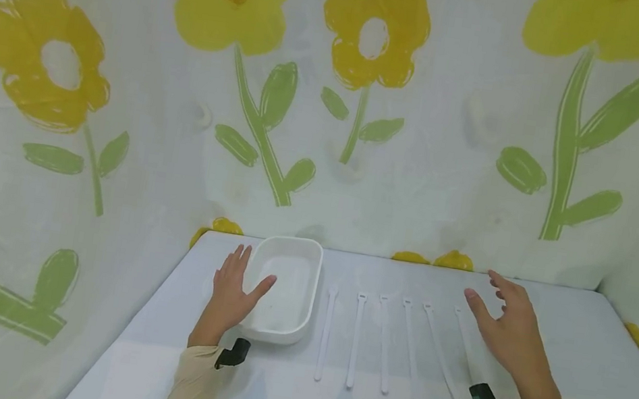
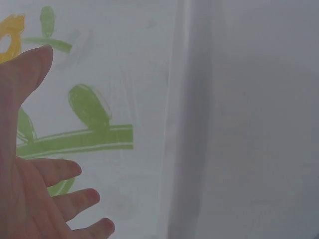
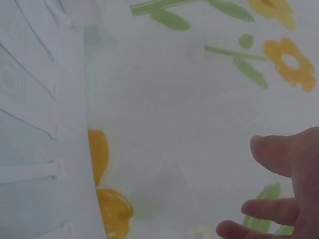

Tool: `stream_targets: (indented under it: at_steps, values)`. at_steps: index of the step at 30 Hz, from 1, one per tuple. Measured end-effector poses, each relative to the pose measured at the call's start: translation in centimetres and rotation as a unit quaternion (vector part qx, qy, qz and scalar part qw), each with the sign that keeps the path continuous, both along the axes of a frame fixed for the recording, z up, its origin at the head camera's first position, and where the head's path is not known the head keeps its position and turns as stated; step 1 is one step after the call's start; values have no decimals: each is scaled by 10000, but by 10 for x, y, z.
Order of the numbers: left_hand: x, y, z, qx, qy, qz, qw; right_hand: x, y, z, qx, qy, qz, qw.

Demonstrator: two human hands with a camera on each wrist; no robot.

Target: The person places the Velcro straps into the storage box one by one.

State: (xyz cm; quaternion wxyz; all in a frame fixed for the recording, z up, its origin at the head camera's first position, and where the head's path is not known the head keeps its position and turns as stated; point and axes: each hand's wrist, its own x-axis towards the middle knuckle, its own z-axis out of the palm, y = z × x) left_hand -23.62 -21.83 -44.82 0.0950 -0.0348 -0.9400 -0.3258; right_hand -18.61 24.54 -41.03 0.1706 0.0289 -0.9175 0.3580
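White sticks [image 1: 384, 345] beside right hand [image 1: 514, 334]

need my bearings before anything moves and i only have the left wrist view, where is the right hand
observer: The head view shows the right hand by the right end of a row of white slotted-head strips, its thumb and fingers apart.
operator: ok how many strips in that row
observer: Six, laid side by side on the white table.
operator: and whats to the left of them
observer: A white tray with rounded corners; the left hand overlaps its left rim in the head view, though I can't tell whether they touch.
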Motion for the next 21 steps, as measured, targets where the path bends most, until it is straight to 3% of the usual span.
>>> stream_targets:
  at_steps: [14, 21]
  values:
    - [-6, -1, -6, 150, -77, -54, 9998, -4, 17, -10, 180, -495, -289, 9982]
    - [-4, -9, -6, 90, -182, 35, 9998, -8, 17, -13, 155, -894, -304, 9954]
